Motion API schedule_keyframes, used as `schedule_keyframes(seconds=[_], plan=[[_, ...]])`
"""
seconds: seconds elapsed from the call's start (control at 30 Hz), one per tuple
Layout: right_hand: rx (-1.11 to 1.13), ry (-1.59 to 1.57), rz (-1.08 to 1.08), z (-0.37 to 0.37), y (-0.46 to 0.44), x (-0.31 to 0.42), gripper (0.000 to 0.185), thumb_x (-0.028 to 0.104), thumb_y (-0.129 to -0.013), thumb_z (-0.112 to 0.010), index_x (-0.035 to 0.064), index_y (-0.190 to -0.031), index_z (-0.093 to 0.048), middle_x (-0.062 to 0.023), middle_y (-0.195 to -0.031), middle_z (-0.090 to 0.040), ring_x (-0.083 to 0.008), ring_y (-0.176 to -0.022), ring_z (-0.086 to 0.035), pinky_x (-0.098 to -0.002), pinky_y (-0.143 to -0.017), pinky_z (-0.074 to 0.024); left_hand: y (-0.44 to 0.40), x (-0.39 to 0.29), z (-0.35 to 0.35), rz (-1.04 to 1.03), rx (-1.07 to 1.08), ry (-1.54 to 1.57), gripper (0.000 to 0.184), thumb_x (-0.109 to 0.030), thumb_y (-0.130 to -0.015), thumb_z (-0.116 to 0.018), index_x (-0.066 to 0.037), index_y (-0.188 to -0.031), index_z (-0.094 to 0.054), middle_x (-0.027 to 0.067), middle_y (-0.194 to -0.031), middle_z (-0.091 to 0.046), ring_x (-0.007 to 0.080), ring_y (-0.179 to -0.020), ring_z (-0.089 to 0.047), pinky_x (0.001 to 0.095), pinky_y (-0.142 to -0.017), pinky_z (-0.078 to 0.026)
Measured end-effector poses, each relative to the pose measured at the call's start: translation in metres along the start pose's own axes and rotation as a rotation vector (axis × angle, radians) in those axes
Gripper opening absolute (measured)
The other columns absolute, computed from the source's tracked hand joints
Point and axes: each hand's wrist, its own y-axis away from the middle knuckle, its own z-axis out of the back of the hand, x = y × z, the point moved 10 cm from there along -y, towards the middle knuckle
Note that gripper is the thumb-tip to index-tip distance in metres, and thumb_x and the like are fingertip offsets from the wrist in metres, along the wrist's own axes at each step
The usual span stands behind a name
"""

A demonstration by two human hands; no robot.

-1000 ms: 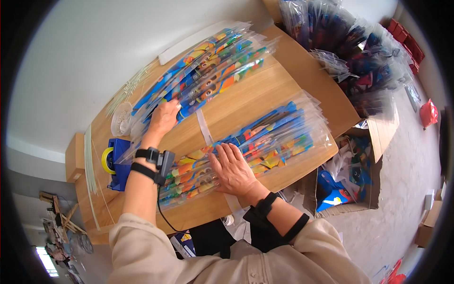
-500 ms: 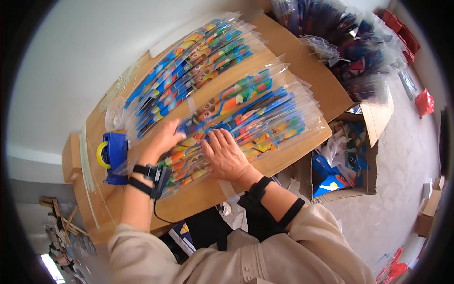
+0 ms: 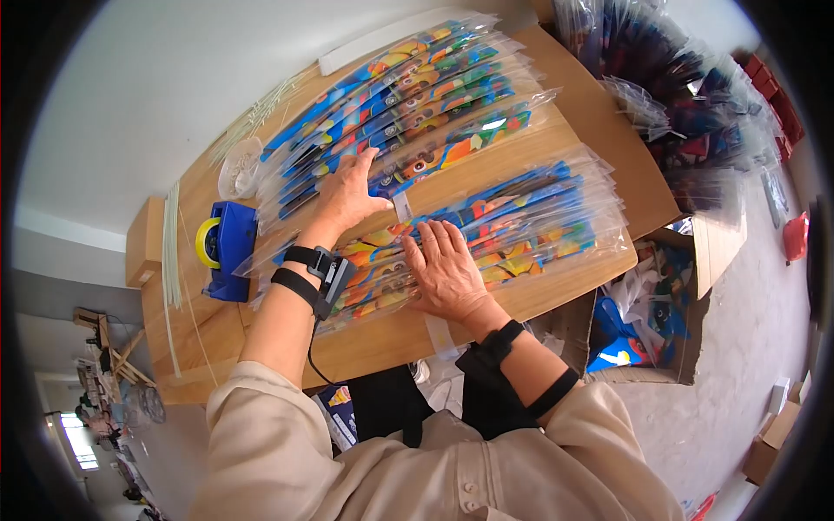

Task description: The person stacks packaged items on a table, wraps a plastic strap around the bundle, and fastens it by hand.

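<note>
Colourful folded items in clear plastic sleeves lie overlapping in two rows on the wooden table. My left hand, thumb and fingers apart, is at the near left edge of the far row, beside its nearest sleeve. It holds nothing that I can see. My right hand lies with spread fingers on the near row, pressing on the sleeves. Both wrists wear black straps, and the left one carries a small device.
A blue tape dispenser and a clear bowl stand at the left, near pale thin strips. An open carton with packaging is below the table's right side. Many bagged items are piled at the upper right.
My left hand went toward the near row with a sleeve, then back to the far row, where a sleeve now lies at its near edge. My right hand stayed on the near row.
</note>
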Motion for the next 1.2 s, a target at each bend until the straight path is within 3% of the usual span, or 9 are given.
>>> schedule_keyframes(seconds=[0.13, 0.2, 0.37, 0.53, 0.6, 0.77, 1.07, 1.13, 1.2], plan=[[-0.072, -0.017, 0.014, 0.004, 0.001, -0.001, 0.090, 0.050, -0.061, -0.074, -0.0020, -0.129, -0.044, -0.0278, -0.130, -0.049, -0.0423, -0.124, -0.046, -0.0527, -0.110, -0.0279, -0.005, 0.002, -0.001, 0.027, -0.039, 0.160, 0.078, -0.039, -0.072, -0.079, -0.011, -0.136, -0.046, 0.0169, -0.122, -0.059, 0.0342, -0.106, -0.060, 0.0424, -0.087, -0.050], [-0.083, -0.004, 0.005, 0.006, 0.000, -0.002, 0.089, 0.048, -0.061, -0.074, -0.0021, -0.129, -0.044, -0.0273, -0.129, -0.050, -0.0419, -0.124, -0.046, -0.0524, -0.110, -0.0280, -0.011, 0.003, 0.003, -0.008, -0.104, 0.251, 0.055, -0.041, -0.082, -0.070, -0.008, -0.124, -0.058, 0.0184, -0.108, -0.065, 0.0336, -0.098, -0.063, 0.0409, -0.084, -0.050], [0.000, -0.012, -0.005, 0.002, 0.000, -0.002, 0.095, 0.051, -0.062, -0.076, -0.0044, -0.131, -0.044, -0.0289, -0.134, -0.047, -0.0416, -0.128, -0.043, -0.0504, -0.114, -0.0243, -0.019, 0.023, -0.028, 0.040, 0.182, 0.235, 0.027, -0.023, -0.090, -0.056, 0.000, -0.095, -0.070, 0.0200, -0.081, -0.069, 0.0318, -0.084, -0.066, 0.0388, -0.079, -0.049], [0.020, 0.020, -0.008, 0.002, 0.002, -0.002, 0.096, 0.052, -0.061, -0.077, -0.0041, -0.131, -0.045, -0.0284, -0.134, -0.048, -0.0411, -0.128, -0.043, -0.0499, -0.113, -0.0250, -0.026, 0.021, -0.026, -0.044, 0.193, 0.291, 0.028, -0.019, -0.088, -0.057, 0.003, -0.102, -0.069, 0.0186, -0.093, -0.070, 0.0316, -0.088, -0.066, 0.0379, -0.079, -0.049], [-0.014, 0.026, -0.005, 0.001, 0.002, -0.002, 0.093, 0.049, -0.060, -0.077, -0.0010, -0.132, -0.045, -0.0266, -0.133, -0.047, -0.0403, -0.128, -0.043, -0.0505, -0.113, -0.0242, -0.013, 0.011, -0.032, 0.112, 0.411, 0.426, 0.032, -0.015, -0.084, -0.062, 0.006, -0.107, -0.066, 0.0190, -0.101, -0.069, 0.0285, -0.097, -0.065, 0.0358, -0.085, -0.049], [0.006, 0.041, -0.010, 0.002, 0.002, -0.002, 0.096, 0.054, -0.062, -0.077, -0.0032, -0.132, -0.045, -0.0278, -0.134, -0.049, -0.0406, -0.128, -0.044, -0.0490, -0.114, -0.0239, -0.004, -0.002, -0.031, 0.045, 0.468, 0.355, 0.066, -0.013, -0.068, -0.078, 0.005, -0.127, -0.054, 0.0181, -0.118, -0.064, 0.0263, -0.108, -0.062, 0.0343, -0.093, -0.048], [-0.021, -0.020, -0.025, 0.002, 0.003, -0.004, 0.092, 0.045, -0.059, -0.078, -0.0008, -0.132, -0.046, -0.0268, -0.134, -0.047, -0.0411, -0.128, -0.043, -0.0502, -0.113, -0.0255, -0.020, 0.021, -0.012, -0.167, -0.074, 0.005, 0.033, 0.003, -0.080, -0.054, -0.001, -0.111, -0.064, 0.0270, -0.097, -0.064, 0.0453, -0.091, -0.062, 0.0458, -0.077, -0.052], [-0.022, -0.014, -0.023, 0.002, 0.002, -0.004, 0.092, 0.046, -0.058, -0.078, -0.0009, -0.131, -0.046, -0.0268, -0.134, -0.047, -0.0413, -0.127, -0.043, -0.0504, -0.113, -0.0259, -0.016, 0.013, -0.002, -0.173, -0.052, 0.000, 0.027, -0.001, -0.082, -0.057, -0.001, -0.107, -0.066, 0.0266, -0.097, -0.065, 0.0447, -0.089, -0.062, 0.0453, -0.078, -0.052], [-0.023, -0.021, -0.021, 0.002, 0.002, -0.004, 0.093, 0.046, -0.058, -0.078, -0.0010, -0.131, -0.046, -0.0268, -0.133, -0.047, -0.0414, -0.127, -0.043, -0.0504, -0.113, -0.0260, -0.004, 0.007, -0.028, -0.057, 0.348, 0.036, 0.036, -0.009, -0.082, -0.062, 0.001, -0.117, -0.061, 0.0268, -0.107, -0.064, 0.0417, -0.099, -0.061, 0.0424, -0.086, -0.051]])
